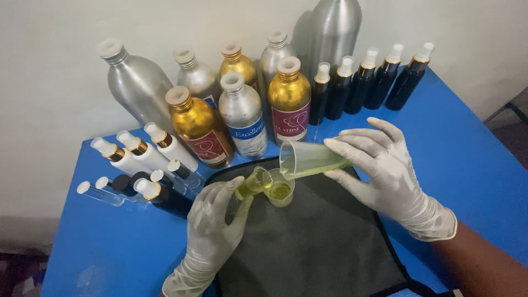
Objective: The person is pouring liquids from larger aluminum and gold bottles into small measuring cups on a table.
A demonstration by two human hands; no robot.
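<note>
— Which way does the clear plastic measuring cup of yellow-green liquid (308, 159) lie?

— Nearly on its side, long axis running left to right, mouth pointing left toward the small tilted glass vial of yellow liquid (254, 183). The gloved right hand (385, 176) is clamped around its base, fingers curled over and under.

— And the vial?

— The gloved left hand (212, 225) pinches it between thumb and fingers, neck slanted up to the right, just under the cup's lip. A small clear beaker with yellow liquid (281, 192) stands right beside those fingertips, on the dark grey mat (319, 247).

— Counts?

— Beyond the hands: five silver aluminium bottles (242, 113), three gold metal bottles (290, 99), five dark spray bottles with white caps (360, 82). Left of the left hand, three white spray bottles (146, 154) and several smaller dark and clear ones I cannot count exactly. All rest on the blue table (467, 148).
</note>
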